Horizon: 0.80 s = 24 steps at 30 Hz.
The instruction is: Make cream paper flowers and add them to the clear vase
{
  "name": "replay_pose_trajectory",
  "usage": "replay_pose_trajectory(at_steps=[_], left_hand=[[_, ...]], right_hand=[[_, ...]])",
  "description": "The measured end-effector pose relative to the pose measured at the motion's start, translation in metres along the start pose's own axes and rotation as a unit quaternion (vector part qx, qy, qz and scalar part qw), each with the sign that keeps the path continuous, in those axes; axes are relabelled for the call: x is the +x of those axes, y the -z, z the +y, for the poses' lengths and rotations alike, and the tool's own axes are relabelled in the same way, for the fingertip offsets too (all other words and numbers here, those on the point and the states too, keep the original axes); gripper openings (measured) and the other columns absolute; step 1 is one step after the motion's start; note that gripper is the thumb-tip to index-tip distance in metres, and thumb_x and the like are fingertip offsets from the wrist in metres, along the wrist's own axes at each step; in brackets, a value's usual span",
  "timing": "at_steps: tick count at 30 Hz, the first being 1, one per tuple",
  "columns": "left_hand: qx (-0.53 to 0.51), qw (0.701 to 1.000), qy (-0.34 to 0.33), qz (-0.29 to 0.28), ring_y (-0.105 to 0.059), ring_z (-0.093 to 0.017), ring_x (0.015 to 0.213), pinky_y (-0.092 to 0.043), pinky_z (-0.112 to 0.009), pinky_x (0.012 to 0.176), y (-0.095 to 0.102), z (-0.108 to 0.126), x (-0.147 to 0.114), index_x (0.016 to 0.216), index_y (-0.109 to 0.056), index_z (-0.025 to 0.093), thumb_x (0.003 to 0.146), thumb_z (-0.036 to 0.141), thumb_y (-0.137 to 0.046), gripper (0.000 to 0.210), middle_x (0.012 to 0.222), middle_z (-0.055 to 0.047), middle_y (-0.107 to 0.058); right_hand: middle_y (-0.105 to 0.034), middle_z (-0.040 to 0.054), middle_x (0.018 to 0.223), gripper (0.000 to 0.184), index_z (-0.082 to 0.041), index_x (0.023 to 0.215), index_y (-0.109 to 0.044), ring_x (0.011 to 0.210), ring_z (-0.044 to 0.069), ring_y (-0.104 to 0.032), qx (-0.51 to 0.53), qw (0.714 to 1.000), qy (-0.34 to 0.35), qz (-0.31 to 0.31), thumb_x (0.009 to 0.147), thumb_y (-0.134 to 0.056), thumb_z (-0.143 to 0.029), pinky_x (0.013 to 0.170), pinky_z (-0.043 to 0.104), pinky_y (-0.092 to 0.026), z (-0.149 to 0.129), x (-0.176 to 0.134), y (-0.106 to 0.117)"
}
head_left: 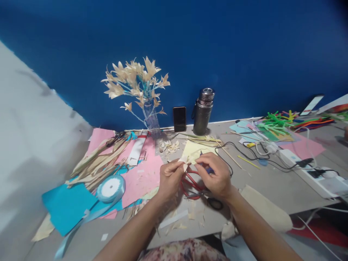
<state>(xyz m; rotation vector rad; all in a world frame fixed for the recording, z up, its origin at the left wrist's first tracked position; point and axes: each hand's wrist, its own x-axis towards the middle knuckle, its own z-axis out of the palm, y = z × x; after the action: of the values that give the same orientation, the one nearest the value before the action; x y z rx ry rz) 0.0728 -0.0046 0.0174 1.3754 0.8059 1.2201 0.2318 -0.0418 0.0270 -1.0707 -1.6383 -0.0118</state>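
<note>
My left hand [170,179] pinches a small cream piece of dried husk [185,159] between thumb and fingertips. From the other side, my right hand [216,174] has its thumb and fingers closed on the same husk, close to the left fingertips. Red-handled scissors [188,185] lie on the table just below the hands. Beside them is a pair of scissors with black handles [215,203]. A yellow sheet of paper [202,148] lies behind the fingers, and small cut husk pieces [169,146] are heaped to its left.
Left are long husk strips [102,159], a light blue ribbon roll [111,188] and pink paper [141,179]. A vase [152,117] of husk flowers, a phone [179,119] and a thermos flask [203,112] stand at the back wall. A power strip [307,174] and cables occupy the right.
</note>
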Motion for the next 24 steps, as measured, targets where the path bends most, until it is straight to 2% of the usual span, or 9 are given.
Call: replay_pose_trajectory(at_steps=[3, 5, 7, 11, 14, 16, 19, 22, 24], left_hand=[[0.032, 0.998, -0.049, -0.009, -0.039, -0.014, 0.057, -0.032, -0.027, 0.058, 0.002, -0.003, 0.001, 0.051, -0.065, 0.018, 0.082, 0.032, -0.069, 0.034, 0.054, 0.001, -0.044], [0.045, 0.997, -0.067, -0.018, -0.041, -0.015, 0.059, -0.034, -0.027, 0.061, 0.003, -0.005, 0.002, 0.054, -0.067, 0.019, 0.084, 0.030, -0.067, 0.032, 0.056, 0.000, -0.047], [0.058, 0.995, -0.074, -0.026, -0.044, -0.015, 0.061, -0.035, -0.028, 0.062, 0.004, -0.008, 0.002, 0.058, -0.071, 0.020, 0.085, 0.028, -0.066, 0.028, 0.058, -0.001, -0.050], [0.074, 0.994, -0.066, -0.041, -0.050, -0.016, 0.065, -0.037, -0.027, 0.064, 0.004, -0.009, 0.002, 0.070, -0.076, 0.020, 0.085, 0.028, -0.066, 0.019, 0.064, -0.003, -0.059], [0.045, 0.996, -0.058, -0.053, -0.049, -0.015, 0.064, -0.038, -0.027, 0.063, 0.003, -0.007, 0.002, 0.066, -0.074, 0.018, 0.084, 0.031, -0.067, 0.024, 0.062, -0.002, -0.058], [0.009, 0.998, -0.040, -0.057, -0.047, -0.014, 0.061, -0.037, -0.026, 0.060, 0.001, -0.005, 0.002, 0.062, -0.072, 0.016, 0.083, 0.033, -0.068, 0.027, 0.059, -0.001, -0.055], [-0.051, 0.996, 0.023, -0.065, -0.045, -0.012, 0.056, -0.034, -0.025, 0.056, -0.002, -0.005, 0.000, 0.060, -0.070, 0.015, 0.082, 0.038, -0.069, 0.031, 0.056, 0.000, -0.052], [-0.097, 0.988, 0.083, -0.091, -0.046, -0.012, 0.054, -0.034, -0.025, 0.054, 0.000, -0.011, -0.001, 0.063, -0.071, 0.015, 0.082, 0.041, -0.069, 0.032, 0.055, 0.000, -0.053], [-0.107, 0.984, 0.099, -0.102, -0.046, -0.012, 0.054, -0.034, -0.025, 0.055, 0.003, -0.017, 0.000, 0.066, -0.072, 0.015, 0.082, 0.039, -0.071, 0.029, 0.056, -0.001, -0.054]], right_hand=[[-0.068, 0.0061, 0.089, 0.021, -0.022, 0.101, -0.066, 0.075, 0.018, -0.063, 0.029, 1.000, -0.005, -0.010, 0.083, -0.065, -0.011, 0.057, 0.028, -0.051, -0.005, 0.004, 0.005], [-0.067, 0.0068, 0.092, 0.022, -0.022, 0.102, -0.067, 0.080, 0.019, -0.064, 0.036, 0.999, 0.006, -0.037, 0.083, -0.066, -0.012, 0.062, 0.028, -0.052, -0.006, 0.007, 0.006], [-0.065, 0.0070, 0.091, 0.018, -0.021, 0.099, -0.069, 0.082, 0.018, -0.064, 0.037, 0.997, 0.012, -0.059, 0.084, -0.066, -0.012, 0.067, 0.030, -0.053, -0.005, 0.009, 0.006], [-0.061, 0.0063, 0.089, 0.014, -0.020, 0.095, -0.070, 0.081, 0.018, -0.062, 0.035, 0.997, 0.009, -0.066, 0.086, -0.064, -0.012, 0.070, 0.030, -0.052, 0.000, 0.009, 0.005], [-0.059, 0.0067, 0.090, 0.015, -0.020, 0.096, -0.070, 0.081, 0.017, -0.060, 0.039, 0.997, 0.014, -0.072, 0.086, -0.064, -0.010, 0.069, 0.031, -0.052, 0.002, 0.008, 0.005], [-0.059, 0.0071, 0.091, 0.016, -0.019, 0.097, -0.069, 0.082, 0.018, -0.060, 0.042, 0.996, 0.020, -0.076, 0.085, -0.064, -0.009, 0.069, 0.031, -0.051, 0.003, 0.008, 0.005], [-0.058, 0.0076, 0.093, 0.019, -0.020, 0.099, -0.068, 0.084, 0.018, -0.059, 0.053, 0.995, 0.029, -0.084, 0.086, -0.062, -0.008, 0.069, 0.031, -0.052, 0.004, 0.008, 0.006], [-0.058, 0.0074, 0.094, 0.020, -0.021, 0.100, -0.068, 0.084, 0.018, -0.059, 0.060, 0.994, 0.035, -0.090, 0.086, -0.062, -0.007, 0.070, 0.031, -0.052, 0.006, 0.008, 0.007], [-0.058, 0.0073, 0.095, 0.020, -0.021, 0.100, -0.068, 0.084, 0.018, -0.059, 0.061, 0.993, 0.037, -0.091, 0.086, -0.063, -0.007, 0.070, 0.031, -0.052, 0.007, 0.007, 0.007]])
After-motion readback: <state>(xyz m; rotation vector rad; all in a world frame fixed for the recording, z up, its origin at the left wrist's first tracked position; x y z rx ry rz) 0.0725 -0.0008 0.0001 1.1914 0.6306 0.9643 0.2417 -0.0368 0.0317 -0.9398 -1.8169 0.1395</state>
